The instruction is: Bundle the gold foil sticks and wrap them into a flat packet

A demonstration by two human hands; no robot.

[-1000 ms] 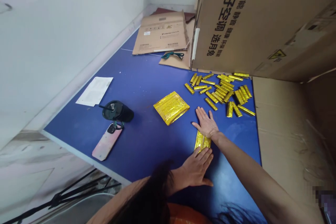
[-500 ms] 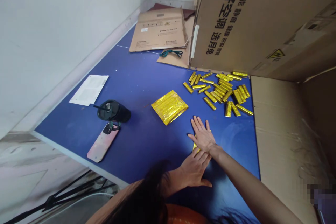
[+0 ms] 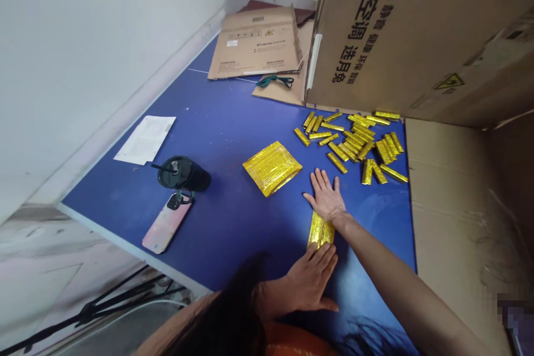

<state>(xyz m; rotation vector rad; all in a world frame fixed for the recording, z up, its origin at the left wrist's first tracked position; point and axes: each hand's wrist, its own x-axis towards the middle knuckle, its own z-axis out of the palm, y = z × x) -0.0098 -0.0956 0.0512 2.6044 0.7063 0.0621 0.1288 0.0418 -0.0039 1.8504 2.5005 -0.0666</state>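
Note:
A gold foil piece [image 3: 321, 230] with a lengthwise crease lies flat on the blue table [image 3: 217, 222]. My right hand [image 3: 327, 198] rests palm down over its far end, fingers spread. On its near end lie the outstretched fingers of my left hand [image 3: 312, 280], the thumb apart to the right. Both palms hide parts of the foil. To the upper left is a flat stack of gold foil sheets [image 3: 272, 168]. Several narrow gold strips [image 3: 352, 144] lie scattered beyond my right hand.
A black cup with a straw [image 3: 183, 173] stands at the left beside a pink phone [image 3: 167, 223] and white paper [image 3: 145, 139]. A large cardboard box [image 3: 400, 39], flattened cardboard [image 3: 256, 47] and a dark green cord [image 3: 275, 82] are at the back.
My hands have moved apart along the foil: the right one away from me, the left one slightly nearer. More of the gold foil shows between them. The camera view has shifted slightly.

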